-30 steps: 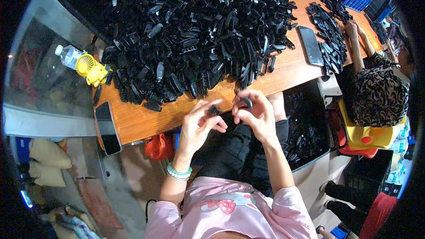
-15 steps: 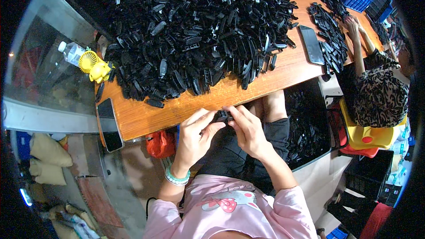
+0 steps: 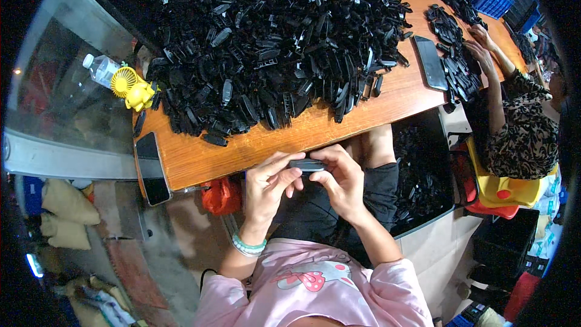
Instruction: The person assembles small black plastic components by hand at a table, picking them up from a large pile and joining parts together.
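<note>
One slim black piece (image 3: 307, 165) is held level between the fingertips of both hands, just off the near edge of the wooden table (image 3: 206, 166). Its left end is pinched between thumb and forefinger of the left hand (image 3: 266, 183); its right end is gripped likewise by the right hand (image 3: 344, 183). Whether the piece is made of one part or two cannot be told. Beyond the fingers, much of the tabletop is covered by a heap of black parts (image 3: 272, 48). To the left of the fingers, a phone (image 3: 154, 169) is laid at the table's corner, and past it a yellow fan (image 3: 133, 88) is seen beside a clear bottle (image 3: 100, 69). To the right of the fingers, more black parts are held in a dark bin (image 3: 420, 175) below table height.
</note>
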`<state>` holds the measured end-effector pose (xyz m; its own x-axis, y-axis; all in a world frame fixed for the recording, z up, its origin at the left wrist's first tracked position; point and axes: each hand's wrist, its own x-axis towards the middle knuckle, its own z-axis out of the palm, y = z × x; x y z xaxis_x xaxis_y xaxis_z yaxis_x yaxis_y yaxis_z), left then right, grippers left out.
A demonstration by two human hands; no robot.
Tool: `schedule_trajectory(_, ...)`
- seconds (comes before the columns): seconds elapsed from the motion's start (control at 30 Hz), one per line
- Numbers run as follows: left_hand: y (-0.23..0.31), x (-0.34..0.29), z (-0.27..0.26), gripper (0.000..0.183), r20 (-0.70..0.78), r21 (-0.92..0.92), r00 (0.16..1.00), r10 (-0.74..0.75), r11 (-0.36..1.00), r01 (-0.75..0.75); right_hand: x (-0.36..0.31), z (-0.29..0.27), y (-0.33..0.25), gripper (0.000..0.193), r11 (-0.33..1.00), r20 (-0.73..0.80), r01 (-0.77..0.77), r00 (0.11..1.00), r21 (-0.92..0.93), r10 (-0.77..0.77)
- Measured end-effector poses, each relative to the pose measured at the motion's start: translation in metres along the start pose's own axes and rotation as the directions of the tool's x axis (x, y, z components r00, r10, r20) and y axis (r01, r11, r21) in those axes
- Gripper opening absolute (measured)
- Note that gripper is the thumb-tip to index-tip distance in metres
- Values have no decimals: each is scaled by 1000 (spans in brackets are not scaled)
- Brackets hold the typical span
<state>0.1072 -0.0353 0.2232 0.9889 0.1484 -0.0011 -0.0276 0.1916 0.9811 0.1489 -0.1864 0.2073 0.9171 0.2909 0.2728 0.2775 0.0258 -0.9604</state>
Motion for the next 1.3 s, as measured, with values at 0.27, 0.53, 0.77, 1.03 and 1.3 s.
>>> schedule_trajectory(0.27,-9,31,-6,26,84,264,982,170,946,-187,8,-10,16,16,949,131,-272,959,162,252)
schedule_trajectory(0.53,-16,92,4,20,34,973,910,413,194,-124,81,-22,9,15,809,-66,262,936,-526,-346)
schedule_trajectory(0.77,-18,80,4,14,-14,949,885,465,286,-135,140,-39,15,29,602,-158,-23,972,-798,-173)
schedule_trajectory(1.03,-46,40,3,13,-212,565,902,376,800,-201,137,-43,18,21,652,-171,81,934,-754,-314)
schedule_trajectory(1.3,-37,28,15,32,-34,50,999,-19,999,21,100,-53,-3,35,789,20,-299,939,537,343)
